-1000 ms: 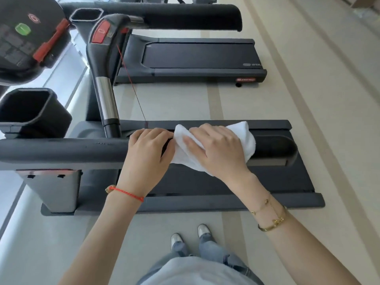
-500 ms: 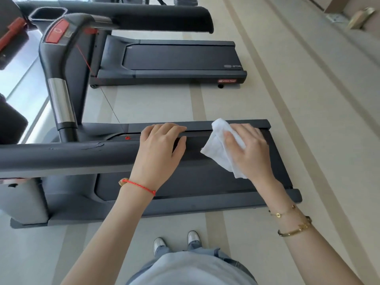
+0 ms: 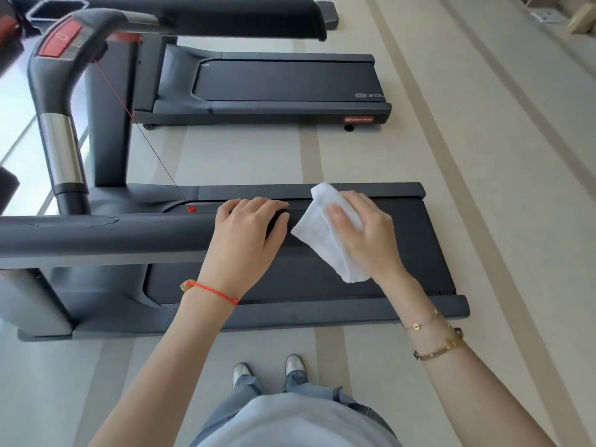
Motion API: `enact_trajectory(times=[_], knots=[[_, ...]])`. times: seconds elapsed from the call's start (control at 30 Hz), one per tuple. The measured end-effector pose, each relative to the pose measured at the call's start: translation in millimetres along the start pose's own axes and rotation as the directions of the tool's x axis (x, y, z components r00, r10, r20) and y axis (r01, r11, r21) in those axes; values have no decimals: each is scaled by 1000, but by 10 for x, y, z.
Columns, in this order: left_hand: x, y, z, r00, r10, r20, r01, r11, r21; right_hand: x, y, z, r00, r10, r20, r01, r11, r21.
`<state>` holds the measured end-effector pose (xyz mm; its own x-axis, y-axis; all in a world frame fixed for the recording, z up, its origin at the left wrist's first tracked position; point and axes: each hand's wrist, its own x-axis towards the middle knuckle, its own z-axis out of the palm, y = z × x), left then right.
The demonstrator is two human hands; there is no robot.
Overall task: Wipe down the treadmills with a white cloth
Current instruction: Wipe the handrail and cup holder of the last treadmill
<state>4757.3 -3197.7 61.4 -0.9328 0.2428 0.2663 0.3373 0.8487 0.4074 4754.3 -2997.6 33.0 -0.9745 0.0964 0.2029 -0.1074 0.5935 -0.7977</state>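
tbh with the left hand (image 3: 248, 233) wrapped over the end of the near handrail (image 3: 96, 237) and the right hand (image 3: 364, 233) gripping the white cloth (image 3: 317, 233) just off that tip, above the treadmill (image 3: 322, 314) deck, I'd wrap the cloth round the bar and pull long overlapping strokes, shifting the left hand clear.

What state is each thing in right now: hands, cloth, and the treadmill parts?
left hand: grip on the handrail end.
right hand: grip closed on the white cloth.
white cloth: crumpled, held clear of the handrail.
red safety clip: dangling on its cord.
far treadmill: nobody on it.
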Motion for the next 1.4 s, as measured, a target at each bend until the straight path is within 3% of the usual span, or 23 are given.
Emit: enact_trajectory(times=[0.1, 0.17, 0.3, 0.4, 0.47, 0.6, 0.67, 0.73, 0.83, 0.9, 1.0, 1.07, 1.2, 1.3, 1.4], knots=[[-4, 19, 5, 1000, -6, -18, 6, 1000, 2, 221, 41, -134, 952, 200, 234, -246, 950, 191], [-8, 33, 14, 1000, -14, -28, 14, 1000, 0, 196, 82, -121, 946, 233, 227, -278, 942, 190], [-11, 27, 23, 999, -14, -34, 13, 1000, -16, -56, 51, 4, 1000, 22, 6, -22, 996, 86], [-8, 27, 33, 999, -14, -36, 14, 1000, -19, -22, -4, 16, 990, -140, 19, 141, 984, -109], [-10, 26, 38, 999, -13, -41, 12, 1000, -15, 144, -12, -15, 989, -44, 139, 59, 992, -108], [-11, 25, 39, 999, -3, -47, 2, 1000, -18, 313, 84, -117, 922, 229, 312, -291, 942, 169], [-6, 24, 36, 999, -1, -46, 0, 1000, -21, 211, 127, -108, 933, 255, 255, -316, 917, 242], [-5, 19, 37, 999, 0, -46, -1, 1000, -25, 65, 143, -52, 974, 184, 130, -212, 946, 247], [-6, 7, 41, 999, 3, -51, -4, 1000, -24, -77, 78, 24, 998, -61, -6, 61, 997, 39], [-1, 5, 46, 999, 3, -47, -4, 1000, -21, -29, 6, 44, 985, -172, 18, 172, 973, -153], [-6, 7, 48, 999, 2, -40, -3, 1000, -17, 166, -54, -1, 989, -79, 128, 102, 977, -185], [-24, 12, 40, 999, 1, -45, -2, 1000, -15, 236, -9, -33, 985, 31, 171, -17, 996, -83], [-35, 6, 29, 999, 9, -41, -10, 1000, -12, 78, 107, -30, 976, 199, 93, -213, 962, 172], [-35, -1, 23, 1000, 11, -23, -11, 1000, -9, -93, 139, 24, 989, 144, -18, -137, 968, 208], [-39, -13, 16, 1000, 21, -5, -21, 1000, -10, -141, 110, 38, 998, -32, -58, 36, 997, 74]])
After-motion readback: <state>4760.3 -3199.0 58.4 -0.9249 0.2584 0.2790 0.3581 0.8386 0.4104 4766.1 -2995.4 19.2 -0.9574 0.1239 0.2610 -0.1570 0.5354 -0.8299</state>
